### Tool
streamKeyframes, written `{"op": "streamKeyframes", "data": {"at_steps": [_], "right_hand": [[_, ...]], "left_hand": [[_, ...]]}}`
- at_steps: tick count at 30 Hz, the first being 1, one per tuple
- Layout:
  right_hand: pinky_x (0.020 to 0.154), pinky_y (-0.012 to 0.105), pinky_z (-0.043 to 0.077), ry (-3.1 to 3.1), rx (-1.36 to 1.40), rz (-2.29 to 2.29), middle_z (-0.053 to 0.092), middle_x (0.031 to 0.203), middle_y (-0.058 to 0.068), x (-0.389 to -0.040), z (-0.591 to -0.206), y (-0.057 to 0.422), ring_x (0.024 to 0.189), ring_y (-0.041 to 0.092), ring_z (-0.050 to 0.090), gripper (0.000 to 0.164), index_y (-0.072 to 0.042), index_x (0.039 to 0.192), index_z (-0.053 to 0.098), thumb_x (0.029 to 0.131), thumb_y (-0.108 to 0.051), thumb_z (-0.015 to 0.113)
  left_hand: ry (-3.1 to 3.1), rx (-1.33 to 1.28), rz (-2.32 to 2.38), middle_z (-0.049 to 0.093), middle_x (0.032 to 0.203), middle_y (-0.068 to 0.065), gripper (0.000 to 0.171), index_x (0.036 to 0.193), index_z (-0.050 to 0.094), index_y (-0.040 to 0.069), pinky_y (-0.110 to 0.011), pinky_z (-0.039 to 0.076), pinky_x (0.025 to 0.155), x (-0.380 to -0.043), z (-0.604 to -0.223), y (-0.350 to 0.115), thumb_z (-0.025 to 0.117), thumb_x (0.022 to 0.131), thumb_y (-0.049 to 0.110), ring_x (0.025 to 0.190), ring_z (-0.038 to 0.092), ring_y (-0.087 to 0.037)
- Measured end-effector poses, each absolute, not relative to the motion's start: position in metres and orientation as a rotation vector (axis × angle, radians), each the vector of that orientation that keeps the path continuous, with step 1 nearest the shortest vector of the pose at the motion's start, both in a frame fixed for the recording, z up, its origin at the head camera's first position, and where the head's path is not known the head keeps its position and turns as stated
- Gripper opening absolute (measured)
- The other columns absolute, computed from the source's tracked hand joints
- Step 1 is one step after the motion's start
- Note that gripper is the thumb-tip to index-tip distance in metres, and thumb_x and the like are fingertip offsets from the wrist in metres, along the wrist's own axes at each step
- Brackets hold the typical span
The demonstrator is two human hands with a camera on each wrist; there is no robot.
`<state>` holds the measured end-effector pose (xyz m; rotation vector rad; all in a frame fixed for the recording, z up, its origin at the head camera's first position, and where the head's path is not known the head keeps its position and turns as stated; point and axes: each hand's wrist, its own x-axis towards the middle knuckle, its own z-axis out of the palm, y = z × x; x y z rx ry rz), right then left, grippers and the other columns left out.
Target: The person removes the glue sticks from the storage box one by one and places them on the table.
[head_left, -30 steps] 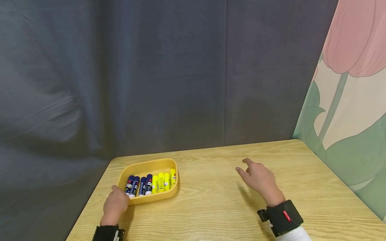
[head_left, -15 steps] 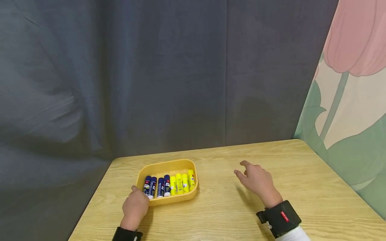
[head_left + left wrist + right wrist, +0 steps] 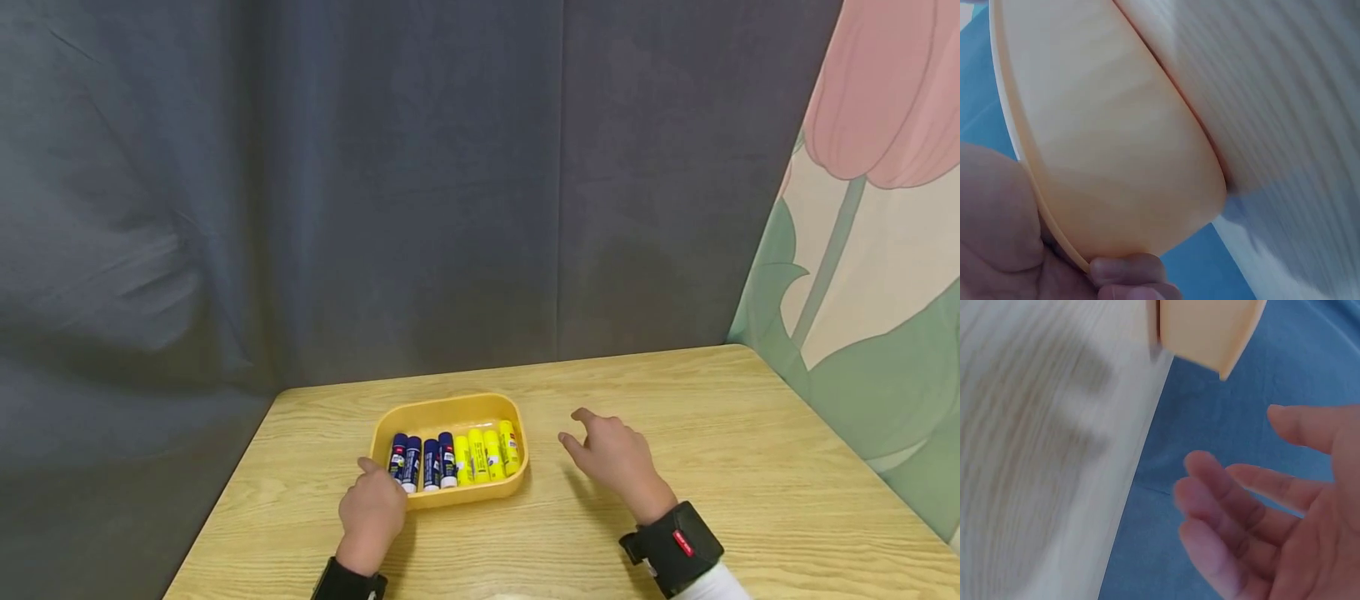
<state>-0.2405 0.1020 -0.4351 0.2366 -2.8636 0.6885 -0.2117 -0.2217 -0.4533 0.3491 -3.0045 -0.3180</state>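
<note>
A yellow plastic tray (image 3: 465,498) sits on the wooden table with a row of glue sticks inside. On its left side lie several dark blue glue sticks (image 3: 431,465); several yellow glue sticks (image 3: 478,456) fill the right side. My left hand (image 3: 371,508) grips the tray's near left corner, and in the left wrist view its fingers (image 3: 1129,270) curl under the rim. Off to the right of the tray, my right hand (image 3: 615,458) hovers over the table with thumb and fingers spread, holding nothing. The tray's end (image 3: 1204,331) shows ahead of it in the right wrist view.
The light wooden table (image 3: 300,467) ends at a dark blue-grey curtain (image 3: 420,192) behind and at the left. A wall with a painted tulip (image 3: 877,92) rises along the right side. Black straps (image 3: 675,550) circle both wrists.
My left hand and the tray have moved right across the table, with the glue sticks still in their row. My right hand has shifted slightly left and nearer, so the gap has narrowed.
</note>
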Motion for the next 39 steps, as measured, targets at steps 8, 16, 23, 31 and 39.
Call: {"op": "streamKeyframes", "data": {"at_steps": [8, 16, 23, 31, 39], "right_hand": [[0.041, 0.031, 0.041, -2.886, 0.246, 0.699, 0.057, 0.057, -0.002, -0.24, -0.439, 0.094, 0.048, 0.01, 0.047, 0.05, -0.004, 0.121, 0.056, 0.083, -0.037, 0.062], [0.041, 0.03, 0.038, -2.899, 0.25, 0.698, 0.054, 0.056, -0.001, -0.235, -0.437, 0.094, 0.047, 0.012, 0.046, 0.049, -0.001, 0.123, 0.054, 0.084, -0.03, 0.061], [0.039, 0.028, 0.029, -2.951, 0.24, 0.697, 0.051, 0.053, 0.002, -0.232, -0.436, 0.096, 0.041, 0.014, 0.041, 0.051, 0.0, 0.125, 0.051, 0.081, -0.023, 0.062], [0.05, 0.034, 0.041, -3.03, 0.239, 0.677, 0.064, 0.092, 0.017, -0.23, -0.43, 0.099, 0.061, 0.02, 0.049, 0.058, 0.004, 0.126, 0.048, 0.075, -0.018, 0.066], [0.063, 0.045, 0.049, -3.144, 0.223, 0.631, 0.063, 0.103, 0.019, -0.228, -0.425, 0.104, 0.077, 0.025, 0.055, 0.063, 0.001, 0.13, 0.045, 0.075, -0.02, 0.067]], "left_hand": [[-2.976, 0.335, -0.294, 0.063, 0.078, -0.029, 0.061, 0.125, 0.028, -0.027, -0.05, 0.051, 0.054, -0.207, -0.455, -0.195, 0.049, 0.084, 0.014, 0.067, 0.06, -0.037], [-2.958, 0.295, -0.303, 0.063, 0.076, -0.025, 0.061, 0.125, 0.03, -0.025, -0.048, 0.051, 0.053, -0.202, -0.457, -0.176, 0.05, 0.083, 0.015, 0.065, 0.059, -0.035], [-2.922, 0.256, -0.309, 0.063, 0.072, -0.023, 0.06, 0.125, 0.033, -0.023, -0.047, 0.05, 0.051, -0.195, -0.458, -0.164, 0.052, 0.081, 0.015, 0.062, 0.059, -0.033], [-2.916, 0.185, -0.252, 0.063, 0.071, -0.023, 0.061, 0.123, 0.035, -0.024, -0.045, 0.051, 0.05, -0.186, -0.458, -0.154, 0.055, 0.079, 0.014, 0.061, 0.058, -0.031], [-2.916, 0.164, -0.232, 0.062, 0.07, -0.022, 0.063, 0.122, 0.037, -0.024, -0.045, 0.05, 0.05, -0.175, -0.455, -0.149, 0.058, 0.076, 0.014, 0.061, 0.057, -0.03]]}}
